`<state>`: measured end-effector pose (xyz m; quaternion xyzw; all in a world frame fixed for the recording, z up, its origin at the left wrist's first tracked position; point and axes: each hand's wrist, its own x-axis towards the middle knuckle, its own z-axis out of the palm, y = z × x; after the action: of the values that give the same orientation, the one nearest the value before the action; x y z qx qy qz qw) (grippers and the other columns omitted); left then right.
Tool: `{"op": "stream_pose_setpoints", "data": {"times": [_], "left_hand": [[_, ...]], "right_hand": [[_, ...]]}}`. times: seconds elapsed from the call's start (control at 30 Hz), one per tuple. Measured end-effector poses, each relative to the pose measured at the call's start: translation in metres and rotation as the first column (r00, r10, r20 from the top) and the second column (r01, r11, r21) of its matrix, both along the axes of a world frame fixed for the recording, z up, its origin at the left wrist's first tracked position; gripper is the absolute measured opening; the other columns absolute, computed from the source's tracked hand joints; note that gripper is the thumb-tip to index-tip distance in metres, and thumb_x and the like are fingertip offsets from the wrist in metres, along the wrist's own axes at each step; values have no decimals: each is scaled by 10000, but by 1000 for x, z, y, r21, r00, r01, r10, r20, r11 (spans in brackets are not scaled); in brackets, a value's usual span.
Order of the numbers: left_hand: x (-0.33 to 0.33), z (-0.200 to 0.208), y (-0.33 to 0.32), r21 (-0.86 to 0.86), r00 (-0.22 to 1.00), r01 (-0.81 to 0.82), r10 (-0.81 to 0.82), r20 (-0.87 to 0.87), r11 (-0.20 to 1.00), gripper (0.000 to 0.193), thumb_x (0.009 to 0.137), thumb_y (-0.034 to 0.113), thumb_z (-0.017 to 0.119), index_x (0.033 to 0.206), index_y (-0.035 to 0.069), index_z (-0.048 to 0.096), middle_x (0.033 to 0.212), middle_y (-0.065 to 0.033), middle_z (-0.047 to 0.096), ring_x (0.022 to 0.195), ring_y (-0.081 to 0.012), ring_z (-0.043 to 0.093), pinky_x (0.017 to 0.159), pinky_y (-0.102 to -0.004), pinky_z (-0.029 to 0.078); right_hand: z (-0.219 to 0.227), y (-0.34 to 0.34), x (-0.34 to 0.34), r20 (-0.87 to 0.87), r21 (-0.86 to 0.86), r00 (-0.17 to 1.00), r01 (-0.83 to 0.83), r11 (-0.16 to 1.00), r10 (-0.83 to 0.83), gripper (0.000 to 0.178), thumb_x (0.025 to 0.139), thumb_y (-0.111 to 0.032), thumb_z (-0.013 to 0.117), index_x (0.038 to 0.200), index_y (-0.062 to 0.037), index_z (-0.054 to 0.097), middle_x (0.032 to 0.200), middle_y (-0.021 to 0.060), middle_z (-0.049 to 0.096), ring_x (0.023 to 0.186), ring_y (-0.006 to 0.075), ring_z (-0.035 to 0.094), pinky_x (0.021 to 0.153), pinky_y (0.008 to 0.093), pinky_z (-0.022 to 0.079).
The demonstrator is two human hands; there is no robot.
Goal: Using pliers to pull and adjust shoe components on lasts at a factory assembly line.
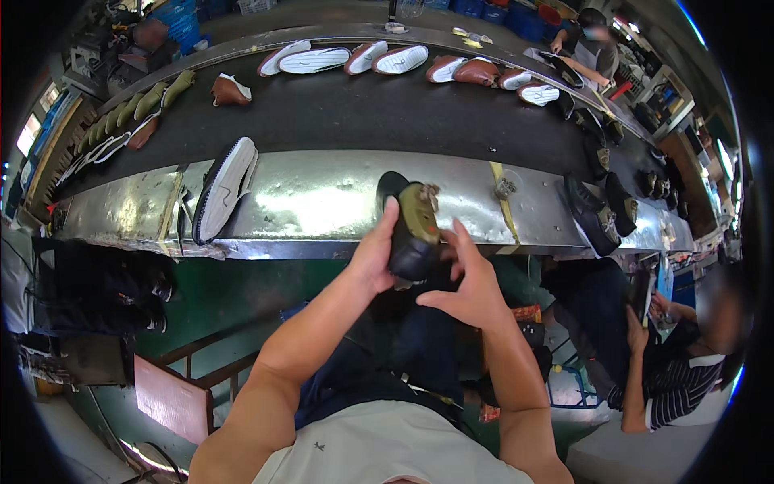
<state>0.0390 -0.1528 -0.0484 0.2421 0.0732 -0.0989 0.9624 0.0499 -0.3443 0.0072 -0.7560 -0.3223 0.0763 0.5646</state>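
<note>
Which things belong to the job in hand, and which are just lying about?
In use:
black-and-olive shoe
left hand, gripping it
right hand, open beside it

Lying about, it seems:
white-soled shoe on metal ledge
brown shoes beyond
black shoes at right

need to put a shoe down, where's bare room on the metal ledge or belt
The ledge looks bare between its lone white-soled shoe and the yellow strip; the dark belt is open between ledge and far-edge brown shoes. Crowded: that far edge, and the ledge's right end, with black shoes.
</note>
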Motion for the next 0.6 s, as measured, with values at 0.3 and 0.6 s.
{"op": "stream_pose_setpoints", "data": {"times": [0.3, 0.6], "left_hand": [[29, 20, 6, -80, 999, 6, -9, -42, 997, 611, 1023, 642, 428, 1261, 118, 633, 1148, -91, 708, 1013, -245, 710, 908, -453, 586], [38, 12, -5, -97, 1000, 7, -7, -1, 995, 704, 974, 711, 449, 1322, 123, 620, 1256, -110, 685, 1123, -258, 679, 1000, -479, 543]], "right_hand": [[-21, 15, 39, 763, -136, 646, 185, 973, -16, 871, 725, -308, 862, 1403, 83, 479, 1216, 204, 658, 1109, 356, 639, 939, 453, 517], [-37, 7, 45, 869, -73, 489, 283, 956, -78, 740, 778, -264, 760, 1383, 87, 519, 1230, 202, 669, 1100, 323, 652, 835, 423, 450]]}}
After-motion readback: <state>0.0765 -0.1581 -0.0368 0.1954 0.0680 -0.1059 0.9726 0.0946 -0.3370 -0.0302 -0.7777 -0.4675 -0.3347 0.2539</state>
